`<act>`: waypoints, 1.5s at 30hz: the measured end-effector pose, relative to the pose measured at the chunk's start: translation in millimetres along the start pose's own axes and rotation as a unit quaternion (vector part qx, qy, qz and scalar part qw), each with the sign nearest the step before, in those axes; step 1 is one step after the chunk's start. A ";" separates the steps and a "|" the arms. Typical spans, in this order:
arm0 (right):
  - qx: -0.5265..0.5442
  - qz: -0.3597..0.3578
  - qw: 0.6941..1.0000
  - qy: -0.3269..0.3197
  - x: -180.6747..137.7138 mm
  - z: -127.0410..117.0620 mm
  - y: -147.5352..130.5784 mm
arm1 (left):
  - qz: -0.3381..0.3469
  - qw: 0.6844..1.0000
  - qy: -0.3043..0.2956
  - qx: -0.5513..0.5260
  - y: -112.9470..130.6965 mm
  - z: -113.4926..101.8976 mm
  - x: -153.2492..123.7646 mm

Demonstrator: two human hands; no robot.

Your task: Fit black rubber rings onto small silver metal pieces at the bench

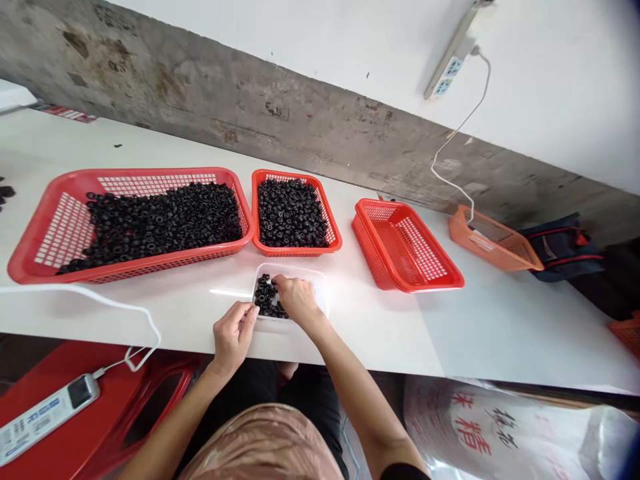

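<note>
A shallow whitish plastic tray [320,283] lies near the table's front edge, with small black rings [265,300] gathered in its left part. Over the tray reaches my right hand [299,300], its fingertips pinched at a black ring among the others. At the tray's front left corner is my left hand [233,335], thumb and forefinger pressed together. Whatever sits in that pinch is too small to make out. Just behind the tray stands a small red basket [295,251] full of black rings. To its left, a larger red basket [150,269] holds many more.
An empty red basket [425,285] stands on the right, and an orange basket [487,250] lies farther off beside a dark bag [565,247]. A white cable [115,307] crosses the left table edge to a power strip [50,417] on a red stool [110,400].
</note>
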State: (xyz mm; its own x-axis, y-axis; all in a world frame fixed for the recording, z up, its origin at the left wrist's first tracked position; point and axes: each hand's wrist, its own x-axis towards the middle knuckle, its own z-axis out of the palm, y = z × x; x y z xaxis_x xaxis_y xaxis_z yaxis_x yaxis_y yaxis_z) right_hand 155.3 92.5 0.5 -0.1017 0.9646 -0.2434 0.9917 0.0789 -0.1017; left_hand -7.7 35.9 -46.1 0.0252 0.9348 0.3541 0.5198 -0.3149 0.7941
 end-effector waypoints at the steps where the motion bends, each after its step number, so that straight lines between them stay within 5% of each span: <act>1: 0.001 -0.004 1.000 -0.001 -5.7 1.5 -0.2 | -0.004 1.000 -0.005 0.002 0.8 -1.9 -5.4; 12: 0.004 -0.025 1.000 -0.015 -20.5 3.4 2.9 | -0.032 0.999 -0.007 -0.003 0.9 -12.8 -36.0; 21: 0.034 -0.032 0.999 -0.015 -17.1 6.9 -4.6 | 0.046 0.997 0.045 0.031 16.2 -18.5 -23.3; 26: 0.128 -0.024 0.991 0.013 -33.8 -9.5 7.5 | 0.089 0.996 0.011 0.028 32.0 -20.2 -9.9; 28: 0.290 -0.049 0.956 0.006 -48.7 -13.8 13.7 | 0.114 0.993 -0.013 0.026 36.2 -20.6 -6.4; 31: 0.557 -0.077 0.825 -0.050 -74.1 -13.1 17.7 | 0.172 0.984 -0.048 0.027 38.6 -21.5 -5.1; 33: 0.637 -0.076 0.763 -0.082 -88.6 -9.2 16.4 | 0.214 0.975 -0.061 0.026 39.3 -22.5 -6.8; 36: 0.680 -0.062 0.723 -0.104 -103.0 -1.4 13.5 | 0.236 0.969 -0.072 0.018 42.5 -24.1 -10.9; 40: 0.666 -0.024 0.744 -0.036 -110.1 6.9 21.6 | 0.134 0.985 -0.089 -0.061 50.8 -23.9 -14.4; 45: 0.492 0.072 0.850 0.173 -100.0 3.4 49.4 | -0.099 0.971 -0.105 -0.192 50.4 -19.2 -10.2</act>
State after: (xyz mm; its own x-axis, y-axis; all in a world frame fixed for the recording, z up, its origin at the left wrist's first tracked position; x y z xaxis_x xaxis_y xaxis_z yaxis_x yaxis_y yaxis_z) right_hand 214.2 -0.9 16.5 0.2139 0.9760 -0.0405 0.4276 -0.1308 -0.8944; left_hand 1.9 7.4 -0.2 0.1514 0.9834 0.1002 0.1774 -0.1267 0.9759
